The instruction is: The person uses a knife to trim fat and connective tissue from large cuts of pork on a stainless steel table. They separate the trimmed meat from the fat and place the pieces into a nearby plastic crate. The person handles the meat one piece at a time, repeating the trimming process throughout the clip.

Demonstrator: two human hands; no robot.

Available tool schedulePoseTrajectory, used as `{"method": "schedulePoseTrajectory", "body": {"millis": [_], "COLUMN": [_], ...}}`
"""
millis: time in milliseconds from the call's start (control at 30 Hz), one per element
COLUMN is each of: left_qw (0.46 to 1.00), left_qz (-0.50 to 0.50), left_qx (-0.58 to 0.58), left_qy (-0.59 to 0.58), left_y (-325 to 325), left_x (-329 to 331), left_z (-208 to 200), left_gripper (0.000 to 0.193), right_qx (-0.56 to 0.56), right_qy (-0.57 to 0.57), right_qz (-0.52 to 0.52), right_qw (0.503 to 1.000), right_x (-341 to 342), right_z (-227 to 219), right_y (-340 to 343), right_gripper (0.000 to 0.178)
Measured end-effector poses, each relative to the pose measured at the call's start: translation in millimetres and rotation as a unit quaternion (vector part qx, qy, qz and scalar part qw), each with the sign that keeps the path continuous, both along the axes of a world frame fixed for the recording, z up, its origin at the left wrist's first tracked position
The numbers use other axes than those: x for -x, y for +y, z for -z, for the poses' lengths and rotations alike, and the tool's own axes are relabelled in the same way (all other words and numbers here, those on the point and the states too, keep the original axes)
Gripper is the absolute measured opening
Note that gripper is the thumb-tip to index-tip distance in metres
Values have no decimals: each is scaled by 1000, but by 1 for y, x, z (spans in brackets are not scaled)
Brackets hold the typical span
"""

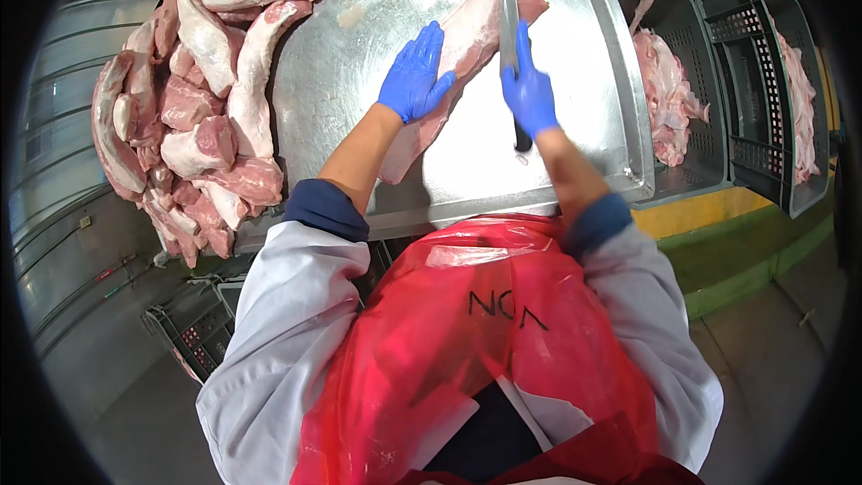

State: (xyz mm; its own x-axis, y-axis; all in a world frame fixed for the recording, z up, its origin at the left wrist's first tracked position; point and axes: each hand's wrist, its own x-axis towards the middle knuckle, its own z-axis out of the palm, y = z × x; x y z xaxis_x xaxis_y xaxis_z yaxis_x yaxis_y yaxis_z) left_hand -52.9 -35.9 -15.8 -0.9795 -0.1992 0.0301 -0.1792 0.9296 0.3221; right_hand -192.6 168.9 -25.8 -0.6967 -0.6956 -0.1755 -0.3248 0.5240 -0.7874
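Note:
A long strip of raw meat [471, 31], pink with pale fat, lies slantwise on the metal tray table [332, 63]. My left hand [417, 74], in a blue glove, rests flat on the meat's left side with its fingers stretched out. In my blue-gloved right hand [528, 85] is a long knife [508, 9], its blade pointing away from me and crossing the far end of the meat. The forefinger lies along the blade, and the dark handle end shows below the palm.
A large heap of meat cuts [202, 126] covers the table's left side. Beyond the raised right rim [628, 99] stand a dark crate [709, 117] with pale trimmings and a tilted crate [754, 108] holding more. Another crate [202, 328] sits low on the left.

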Motion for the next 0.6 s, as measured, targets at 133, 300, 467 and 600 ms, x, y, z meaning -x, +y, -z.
{"method": "schedulePoseTrajectory", "body": {"millis": [133,300,467,600], "left_qw": [998,996,993,986], "left_qz": [-43,-55,-89,-159], "left_qx": [-6,34,13,37], "left_qy": [-47,-67,-77,-30], "left_y": [8,7,8,-4], "left_x": [8,4,10,4], "left_z": [-8,-3,-1,22], "left_gripper": [71,68,68,61], "right_qx": [9,77,76,125], "right_qy": [-36,-37,-146,-95], "right_qz": [18,32,-5,-120], "right_qw": [999,996,986,980], "right_x": [-12,-40,-30,-98], "right_z": [3,28,-11,-18], "right_y": [-4,12,22,147], "right_gripper": [76,80,79,77]}}
